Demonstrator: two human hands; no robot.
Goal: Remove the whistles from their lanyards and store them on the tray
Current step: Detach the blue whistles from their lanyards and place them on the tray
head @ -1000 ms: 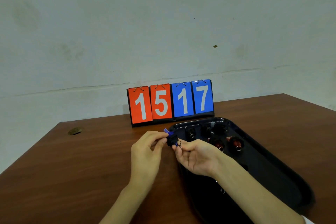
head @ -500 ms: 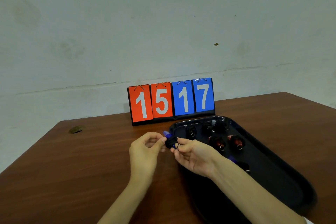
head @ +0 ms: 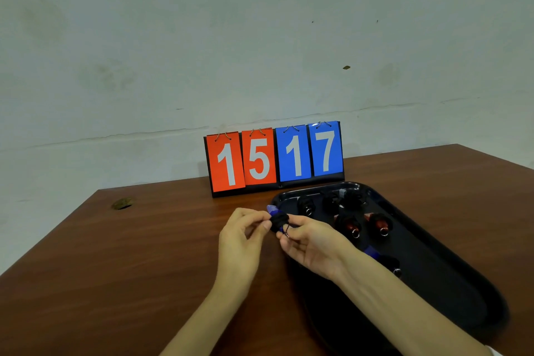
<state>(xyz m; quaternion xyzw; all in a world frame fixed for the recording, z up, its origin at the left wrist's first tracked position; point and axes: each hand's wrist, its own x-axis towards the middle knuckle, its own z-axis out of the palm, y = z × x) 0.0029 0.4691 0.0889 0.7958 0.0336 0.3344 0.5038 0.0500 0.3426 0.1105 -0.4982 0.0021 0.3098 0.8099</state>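
Whistle: small blue piece (head: pixel 271 209) just left of frame centre, held over the table (head: pixel 144 254) by the tray's (head: pixel 450 277) left rim.
Lanyard: black cord (head: pixel 278 220) bunched round the whistle.
Left hand: (head: pixel 241 235) thumb and forefinger closed in a pinch on the lanyard.
Right hand: (head: pixel 313 246) fingers curled, gripping the whistle at its ring (head: pixel 287 230) end.
Handling: likely light, hard and smooth, while the cord is soft. Best to hold the body firmly and work the springy ring with the fingertips.
Tray: red whistles (head: pixel 350 225) lie in its upper part.

Open tabletop (head: pixel 115 269) left, scoreboard (head: pixel 274 159) behind tray (head: pixel 462 283)
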